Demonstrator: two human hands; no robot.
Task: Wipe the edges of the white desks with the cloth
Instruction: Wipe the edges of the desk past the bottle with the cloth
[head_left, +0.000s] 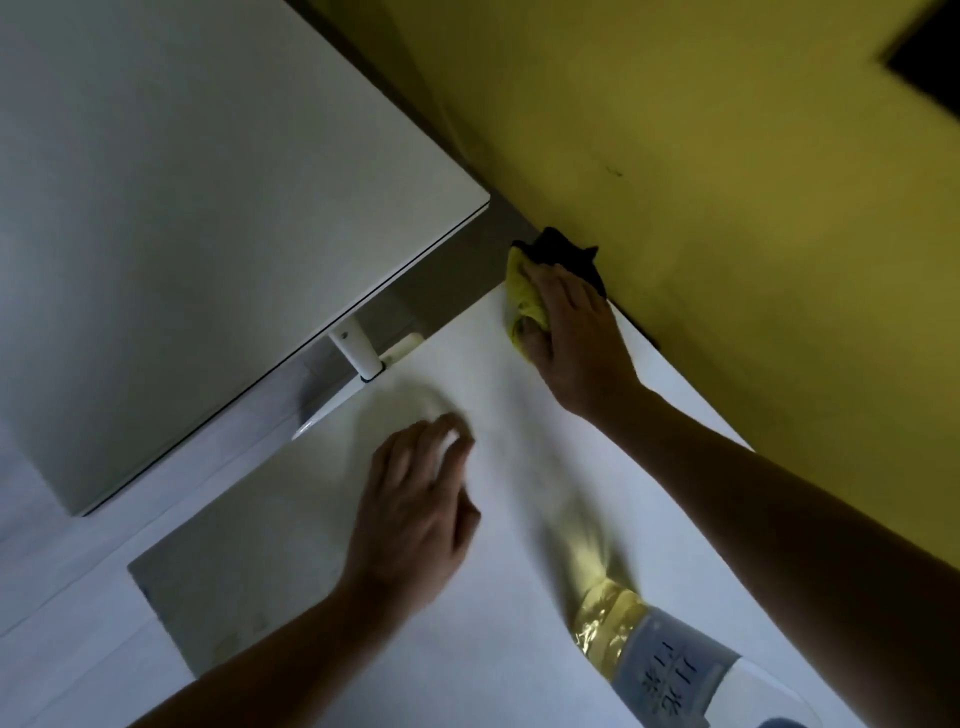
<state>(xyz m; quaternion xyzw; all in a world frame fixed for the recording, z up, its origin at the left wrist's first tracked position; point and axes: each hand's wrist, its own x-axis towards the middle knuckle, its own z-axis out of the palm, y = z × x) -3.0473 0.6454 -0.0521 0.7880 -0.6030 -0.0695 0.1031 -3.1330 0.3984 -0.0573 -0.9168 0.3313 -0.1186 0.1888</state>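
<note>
Down at the near edge stands a bottle (660, 660) of yellowish liquid, its pale label printed with dark characters I can't make out. It sits on the white desk (519, 597), which runs up against a yellow wall (727, 182). A second white desk (208, 208) stands to the left, a grey gap of floor between the two, with a white leg bracket (358, 348) showing in it. Right hand (571, 322) is stretched out to the far corner, fingers curled over a yellow cloth (522, 296), pressing it onto the desk's edge by the wall; something dark (563, 254) bunches just behind it. Left hand (415, 499) is blurred, fingers loosely spread and holding nothing, just over the desktop; whether it touches, I can't tell.
</note>
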